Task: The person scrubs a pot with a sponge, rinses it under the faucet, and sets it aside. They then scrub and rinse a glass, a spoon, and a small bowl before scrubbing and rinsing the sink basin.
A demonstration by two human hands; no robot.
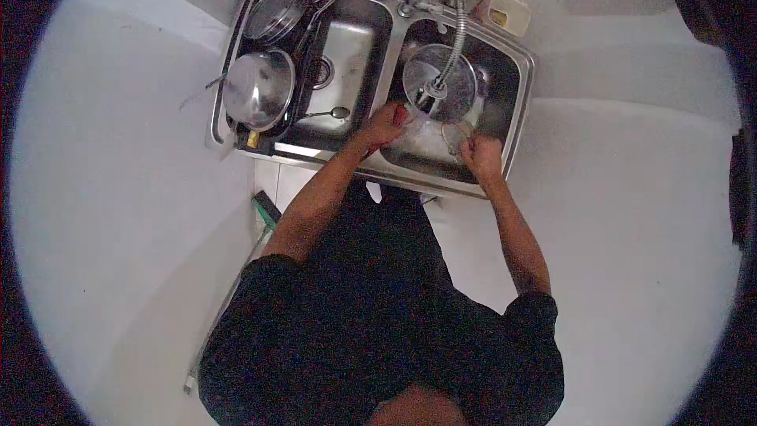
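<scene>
Pale, smooth surfaces flank a double-basin steel sink (520, 110) in the head view, my only feed on the scene. Over the right basin (503, 83) I have both of the wearer's hands, reaching across the sink's near edge. I see the left hand (384, 128) beside the divider, fingers curled around a red item (400, 116) that they partly cover; I cannot tell what it is. Toward the right edge, I find the right hand (482, 155) closed at the side of a clear, round-rimmed item (450, 136), which sits low in the near part of that basin. Just beyond them, a faucet (457, 28) arches from the far edge, its spray head in front of a clear round dish (420, 72).

I make out a spoon (339, 112) lying in the left basin (355, 47), near the drain (319, 73). Along the left edge stand a shiny bowl (259, 88) and, farther back, a round pan (276, 12). At the far right corner I get a pale container (509, 13).
</scene>
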